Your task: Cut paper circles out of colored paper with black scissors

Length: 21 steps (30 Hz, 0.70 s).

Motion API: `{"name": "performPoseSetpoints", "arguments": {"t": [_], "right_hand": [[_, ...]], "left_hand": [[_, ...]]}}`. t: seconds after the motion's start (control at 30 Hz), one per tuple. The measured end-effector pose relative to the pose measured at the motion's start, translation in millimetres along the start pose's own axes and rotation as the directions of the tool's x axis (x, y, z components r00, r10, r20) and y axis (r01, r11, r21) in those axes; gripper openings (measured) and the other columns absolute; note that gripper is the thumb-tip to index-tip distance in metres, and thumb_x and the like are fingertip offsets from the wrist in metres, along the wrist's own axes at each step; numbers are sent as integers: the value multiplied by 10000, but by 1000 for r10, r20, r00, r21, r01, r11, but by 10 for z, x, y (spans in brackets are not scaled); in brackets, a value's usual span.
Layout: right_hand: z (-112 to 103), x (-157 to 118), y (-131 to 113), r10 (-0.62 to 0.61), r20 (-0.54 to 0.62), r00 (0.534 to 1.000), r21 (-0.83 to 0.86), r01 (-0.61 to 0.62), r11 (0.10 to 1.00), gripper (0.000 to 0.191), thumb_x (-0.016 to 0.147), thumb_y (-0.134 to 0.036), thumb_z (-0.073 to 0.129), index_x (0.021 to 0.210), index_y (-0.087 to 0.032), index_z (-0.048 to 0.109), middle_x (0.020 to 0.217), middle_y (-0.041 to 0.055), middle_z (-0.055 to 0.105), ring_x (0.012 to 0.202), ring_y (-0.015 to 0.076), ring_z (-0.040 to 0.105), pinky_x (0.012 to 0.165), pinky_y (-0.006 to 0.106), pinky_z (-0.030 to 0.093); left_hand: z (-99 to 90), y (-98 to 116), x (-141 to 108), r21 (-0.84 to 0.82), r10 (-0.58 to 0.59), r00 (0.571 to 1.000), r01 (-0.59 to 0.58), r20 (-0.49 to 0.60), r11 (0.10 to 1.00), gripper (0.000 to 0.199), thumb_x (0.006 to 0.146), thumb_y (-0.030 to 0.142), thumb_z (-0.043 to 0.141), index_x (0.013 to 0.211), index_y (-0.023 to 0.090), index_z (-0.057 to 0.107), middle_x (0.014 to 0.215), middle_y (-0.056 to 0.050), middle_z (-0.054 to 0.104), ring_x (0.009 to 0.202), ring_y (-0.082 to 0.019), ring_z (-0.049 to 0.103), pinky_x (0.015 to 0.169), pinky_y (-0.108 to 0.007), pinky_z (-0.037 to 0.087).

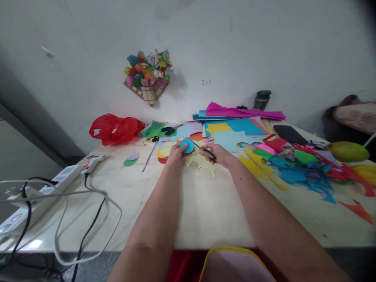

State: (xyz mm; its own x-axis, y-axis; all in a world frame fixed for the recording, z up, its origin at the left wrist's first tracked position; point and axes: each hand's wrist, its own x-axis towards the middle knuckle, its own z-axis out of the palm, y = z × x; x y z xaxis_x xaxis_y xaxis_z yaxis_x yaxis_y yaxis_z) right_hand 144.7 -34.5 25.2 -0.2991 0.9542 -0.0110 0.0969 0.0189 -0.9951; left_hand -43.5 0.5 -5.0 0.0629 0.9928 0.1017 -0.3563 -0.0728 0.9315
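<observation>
My left hand (175, 152) pinches a round blue paper disc (187, 146) over the middle of the table. In my right hand (219, 153) is a pair of dark-handled scissors (209, 153), its blades pointing left toward the disc's edge. Whether the blades touch the paper is too small to tell. Pale yellow paper scraps (205, 166) with curved cut-outs lie just below both hands. Left of my left hand are yellow and red round pieces (162, 154), partly hidden by it.
Purple and green discs (131, 159), a red plastic bag (113, 129) and a power strip (63, 176) with loose cables are left. Colored sheets (235, 131) lie behind; scraps (302, 168), a phone (290, 134) and fruit (346, 151) are right. Other scissors (170, 130) lie back left.
</observation>
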Motion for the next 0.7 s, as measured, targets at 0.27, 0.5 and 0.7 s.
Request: {"name": "performPoseSetpoints", "arguments": {"t": [0.27,0.5,0.7], "right_hand": [[-40,71,65,-38,-150,988,-67,28,997,309,682,-375,805,716,-176,572,440,-32,530,363,87,449,393,221,381],[-105,173,157,-147,-307,940,-559,-53,827,287,653,-488,803,752,-232,720,604,25,645,574,183,613,518,281,423],[-81,111,112,-221,-327,919,-817,-157,554,257,702,-517,745,790,-279,778,851,88,741,844,261,665,596,301,408]], "left_hand": [[13,18,-22,16,-24,999,24,-29,1000,329,659,346,813,868,121,693,777,-78,733,753,-220,724,649,-275,560],[34,50,-34,-10,-73,997,73,-14,997,308,743,364,765,888,104,688,784,-111,730,795,-250,733,645,-285,578],[40,26,-9,-31,-81,997,81,-16,996,313,752,388,747,869,105,685,824,-133,733,872,-284,727,721,-340,598]]}}
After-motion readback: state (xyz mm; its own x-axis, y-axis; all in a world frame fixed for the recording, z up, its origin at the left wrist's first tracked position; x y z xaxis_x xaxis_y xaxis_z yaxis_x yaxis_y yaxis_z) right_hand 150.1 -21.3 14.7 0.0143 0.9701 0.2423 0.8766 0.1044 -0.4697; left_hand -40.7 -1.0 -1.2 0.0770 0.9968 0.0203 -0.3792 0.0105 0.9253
